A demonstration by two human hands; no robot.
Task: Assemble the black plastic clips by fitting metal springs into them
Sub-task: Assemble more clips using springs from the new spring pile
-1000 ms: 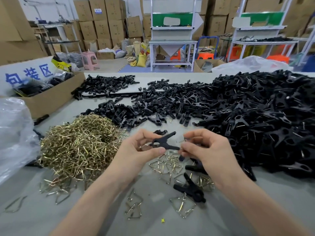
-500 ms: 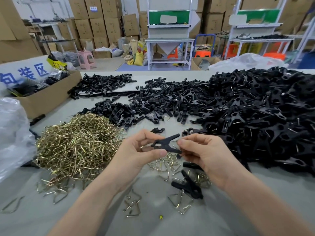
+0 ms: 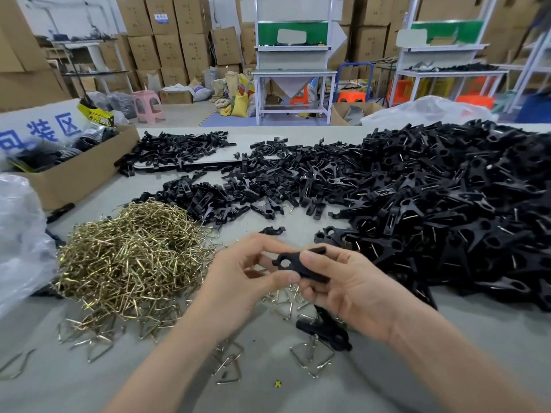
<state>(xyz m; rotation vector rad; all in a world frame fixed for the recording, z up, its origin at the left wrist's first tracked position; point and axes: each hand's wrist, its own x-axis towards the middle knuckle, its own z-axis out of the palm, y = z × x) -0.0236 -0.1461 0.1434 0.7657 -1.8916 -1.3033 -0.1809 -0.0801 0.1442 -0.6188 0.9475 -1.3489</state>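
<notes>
Above the tabletop (image 3: pixel 89 383), the left hand (image 3: pixel 238 281) and right hand (image 3: pixel 346 290) pinch one black clip (image 3: pixel 293 262) with curled fingers (image 3: pixel 312 259); it seems light and stiff, best held by its flat sides.

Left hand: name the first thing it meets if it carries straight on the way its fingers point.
The black clip pinched in the right hand. The left hand aims straight at its ring end, so close that they may be touching; depth is unclear.

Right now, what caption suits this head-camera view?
Left hand and right hand hold a black clip over scattered springs, beside a spring heap and a clip mound.
</notes>
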